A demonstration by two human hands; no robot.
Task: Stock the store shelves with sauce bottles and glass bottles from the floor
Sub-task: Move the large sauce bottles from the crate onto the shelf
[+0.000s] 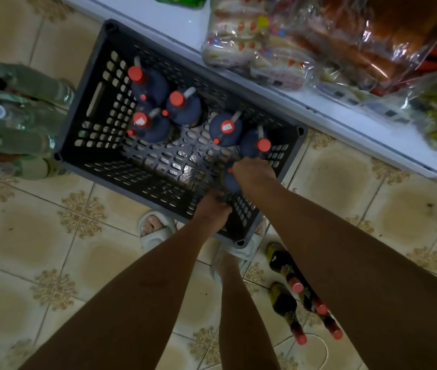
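Reaching straight down from the lower edge of the view, both bare forearms meet at the crate's near right corner, at about five o'clock inside it. The right hand (252,173) is curled over the top of a dark sauce bottle (231,182), covering its cap; only the rounded dark shoulder shows beneath the knuckles. The left hand (213,208) sits just at seven o'clock from it, fingers bent over the crate's near rim; whether it also grips something there cannot be told.

Five more dark bottles with red caps (177,98) stand upright in the black slotted crate (97,97): three grouped toward ten o'clock of the crate's middle, two at about two o'clock, near the far right corner. Each has a small pale handle by the neck, and two caps carry a white sticker.

The crate rests on patterned beige floor tiles (38,236), against a white shelf edge (345,124) running from twelve to three o'clock, which bears clear bags of packaged goods (260,44). At nine o'clock stand green-tinted glass bottles (20,113) with white caps. At five o'clock, partly behind the right forearm, lie slim sauce bottles with red caps (282,300). A pale sandal (153,231) shows at the crate's near edge.
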